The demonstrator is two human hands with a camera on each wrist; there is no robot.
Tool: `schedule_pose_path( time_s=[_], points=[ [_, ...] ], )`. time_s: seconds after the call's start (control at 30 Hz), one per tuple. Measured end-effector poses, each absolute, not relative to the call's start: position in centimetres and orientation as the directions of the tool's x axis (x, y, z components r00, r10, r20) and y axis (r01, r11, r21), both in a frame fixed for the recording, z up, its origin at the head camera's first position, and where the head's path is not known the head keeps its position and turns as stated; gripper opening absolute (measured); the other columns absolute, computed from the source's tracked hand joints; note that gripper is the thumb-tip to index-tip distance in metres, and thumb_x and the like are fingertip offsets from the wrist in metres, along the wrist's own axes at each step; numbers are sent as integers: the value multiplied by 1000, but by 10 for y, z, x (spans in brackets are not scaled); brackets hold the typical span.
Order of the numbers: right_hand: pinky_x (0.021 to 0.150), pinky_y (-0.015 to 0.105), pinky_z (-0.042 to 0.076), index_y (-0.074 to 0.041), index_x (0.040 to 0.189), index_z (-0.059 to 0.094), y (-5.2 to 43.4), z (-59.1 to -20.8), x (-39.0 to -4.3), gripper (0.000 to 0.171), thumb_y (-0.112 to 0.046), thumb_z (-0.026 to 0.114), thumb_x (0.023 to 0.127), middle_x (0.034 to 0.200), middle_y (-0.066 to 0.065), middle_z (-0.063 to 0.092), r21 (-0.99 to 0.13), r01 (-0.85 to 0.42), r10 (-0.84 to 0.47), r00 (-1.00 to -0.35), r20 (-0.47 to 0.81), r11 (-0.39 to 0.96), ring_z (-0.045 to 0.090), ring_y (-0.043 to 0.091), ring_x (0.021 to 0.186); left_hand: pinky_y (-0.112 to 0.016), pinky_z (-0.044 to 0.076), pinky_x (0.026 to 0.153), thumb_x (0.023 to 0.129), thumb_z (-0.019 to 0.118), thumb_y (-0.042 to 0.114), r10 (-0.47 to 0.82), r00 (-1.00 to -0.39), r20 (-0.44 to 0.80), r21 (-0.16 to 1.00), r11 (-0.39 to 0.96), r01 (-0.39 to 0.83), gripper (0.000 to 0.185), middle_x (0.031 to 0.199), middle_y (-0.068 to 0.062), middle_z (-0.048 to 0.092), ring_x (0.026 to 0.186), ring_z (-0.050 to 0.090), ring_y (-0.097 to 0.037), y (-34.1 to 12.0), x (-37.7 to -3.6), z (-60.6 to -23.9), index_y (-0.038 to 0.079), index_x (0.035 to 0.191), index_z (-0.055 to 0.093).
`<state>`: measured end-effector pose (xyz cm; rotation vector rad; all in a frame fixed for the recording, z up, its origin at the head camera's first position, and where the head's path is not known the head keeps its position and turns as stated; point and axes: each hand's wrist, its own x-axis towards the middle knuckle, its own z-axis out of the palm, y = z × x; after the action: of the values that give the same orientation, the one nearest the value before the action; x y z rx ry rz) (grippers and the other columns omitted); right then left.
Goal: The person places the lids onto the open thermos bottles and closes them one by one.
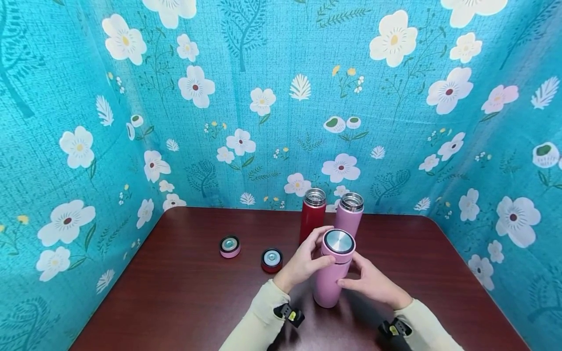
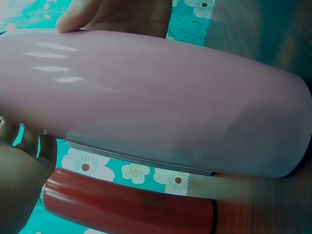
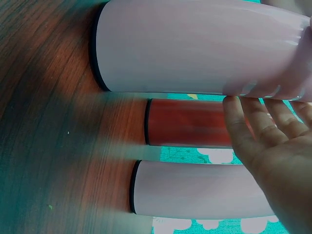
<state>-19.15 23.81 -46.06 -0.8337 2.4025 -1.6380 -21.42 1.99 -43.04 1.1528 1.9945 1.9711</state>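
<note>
Two hands on a capped pink flask at the near middle of a dark wooden table.

The capped pink flask (image 1: 332, 270) stands upright between both hands: the left hand (image 1: 305, 263) wraps its upper part, thumb and fingers curled round just under the steel-topped lid, while the right hand (image 1: 371, 282) lies against the lower body from the other side, fingers nearly straight and close together, their tips touching the wall. Just behind it stand an open red flask (image 1: 312, 216) and an open pink flask (image 1: 349, 213), side by side and close together. To the left, well apart from the hands, a pink lid (image 1: 230, 246) and a red lid (image 1: 271, 260) lie on the table (image 1: 175, 292). Turquoise cloth with white flowers (image 1: 263, 97) hangs round the table on three sides.
</note>
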Motion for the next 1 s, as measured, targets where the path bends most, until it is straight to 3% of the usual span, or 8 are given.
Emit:
schedule_pose_path(
  time_s=[0.2, 0.33, 0.43, 0.63, 0.73, 1.0],
  points=[
    [90, 33, 47, -18, 145, 32, 238, -461, -192, 72, -11, 70, 85, 136, 7, 47, -892, -369, -500, -842, 202, 262, 54, 20, 115, -37, 36, 101, 89, 55, 25, 588, -688, 425, 889, -130, 438, 59, 132, -14, 46, 118, 43, -13, 18, -206, -417, 5, 139, 31],
    [91, 35, 47, -20, 145, 31, 238, -461, -192, 73, -11, 71, 84, 137, 6, 46, -897, -363, -503, -841, 199, 252, 53, 19, 116, -33, 40, 98, 89, 61, 25, 577, -701, 418, 892, -117, 436, 63, 131, -16, 45, 115, 44, -8, 16, -194, -399, 0, 138, 31],
    [91, 36, 47, -21, 145, 31, 238, -460, -192, 73, -11, 70, 85, 138, 7, 45, -899, -366, -512, -835, 204, 239, 53, 20, 116, -31, 42, 96, 87, 65, 21, 564, -729, 388, 910, -111, 399, 67, 130, -13, 46, 113, 45, -6, 16, -190, -394, 1, 139, 29],
    [90, 32, 47, -19, 145, 31, 238, -461, -191, 72, -9, 69, 85, 137, 9, 46, -903, -366, -522, -827, 206, 223, 54, 20, 115, -33, 41, 96, 86, 67, 26, 518, -761, 390, 915, -121, 386, 63, 126, -3, 49, 114, 46, -10, 24, -205, -423, 14, 137, 32],
    [90, 32, 47, -16, 145, 32, 238, -462, -191, 70, -9, 69, 85, 136, 10, 46, -900, -372, -522, -826, 210, 226, 54, 20, 115, -34, 40, 96, 86, 66, 34, 507, -761, 405, 908, -123, 401, 60, 123, 1, 51, 113, 46, -11, 24, -209, -430, 17, 134, 34],
    [90, 35, 47, -15, 144, 32, 238, -460, -191, 69, -9, 69, 86, 136, 10, 47, -898, -366, -512, -835, 201, 245, 55, 19, 114, -35, 40, 99, 90, 59, 40, 540, -709, 454, 884, -175, 433, 60, 127, -7, 51, 115, 48, -14, 21, -214, -432, 11, 138, 38]
  ],
)
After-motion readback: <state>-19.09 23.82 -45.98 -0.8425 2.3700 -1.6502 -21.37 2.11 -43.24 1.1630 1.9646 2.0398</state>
